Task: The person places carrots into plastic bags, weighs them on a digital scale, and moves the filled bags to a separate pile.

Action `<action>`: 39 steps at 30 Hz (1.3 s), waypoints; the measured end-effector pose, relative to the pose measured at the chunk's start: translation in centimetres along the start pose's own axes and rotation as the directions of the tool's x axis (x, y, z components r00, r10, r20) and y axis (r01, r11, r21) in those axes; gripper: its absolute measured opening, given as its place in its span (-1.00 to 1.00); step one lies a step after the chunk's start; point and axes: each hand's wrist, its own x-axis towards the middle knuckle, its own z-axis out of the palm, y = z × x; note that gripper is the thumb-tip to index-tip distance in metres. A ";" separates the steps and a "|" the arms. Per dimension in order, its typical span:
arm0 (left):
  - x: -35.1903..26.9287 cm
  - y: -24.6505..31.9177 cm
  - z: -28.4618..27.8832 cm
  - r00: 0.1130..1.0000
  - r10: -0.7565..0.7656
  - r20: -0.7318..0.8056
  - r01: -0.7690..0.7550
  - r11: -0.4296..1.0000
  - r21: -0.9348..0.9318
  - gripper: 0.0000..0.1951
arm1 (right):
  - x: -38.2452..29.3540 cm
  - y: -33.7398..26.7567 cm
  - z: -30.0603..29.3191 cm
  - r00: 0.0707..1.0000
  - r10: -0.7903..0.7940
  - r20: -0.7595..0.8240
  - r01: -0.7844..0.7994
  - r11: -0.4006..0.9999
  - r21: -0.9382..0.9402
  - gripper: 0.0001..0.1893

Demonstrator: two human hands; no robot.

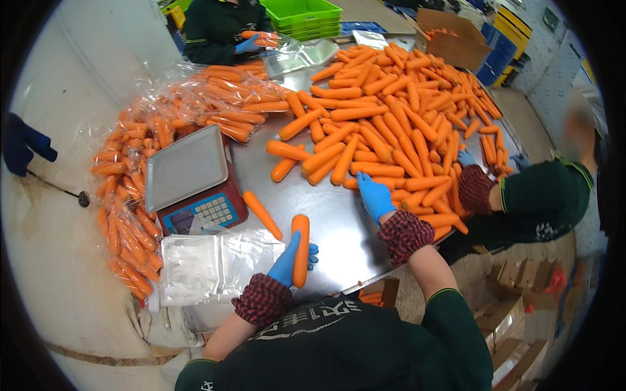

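Observation:
My left hand (285,264), in a blue glove, holds one large carrot (301,244) upright above the steel table (337,239). My right hand (375,198), gloved the same way, reaches to the near edge of a big heap of loose carrots (391,122). Its fingertips touch a carrot (386,183) there; whether they grip it is hidden. Left of my left hand lies a stack of clear plastic bags (195,269). A single loose carrot (262,215) rests between that hand and a red digital scale (234,190), whose metal pan (188,166) holds nothing.
Bagged carrots (132,215) curve around the scale's left and far sides. Across the table a co-worker (220,29) holds carrots and a bag near green crates (303,14). Another co-worker (538,205) handles carrots at right. Cardboard boxes (508,313) stand on the floor.

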 end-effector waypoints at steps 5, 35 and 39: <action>-0.2 -0.7 -3.0 0.997 -0.042 -0.061 0.037 0.996 -0.077 -0.37 | 4.0 3.6 6.2 0.962 0.179 0.207 -0.214 0.963 0.162 -0.70; 8.8 0.4 -5.7 0.973 0.219 -0.073 -0.228 0.872 -0.433 -0.35 | 16.0 -7.6 -0.1 0.963 -0.193 0.190 0.206 0.977 -0.054 -0.57; 10.2 1.3 -5.1 0.973 0.219 -0.071 -0.230 0.900 -0.371 -0.39 | 17.3 -5.7 3.8 0.950 -0.280 0.141 0.299 0.945 -0.135 -0.65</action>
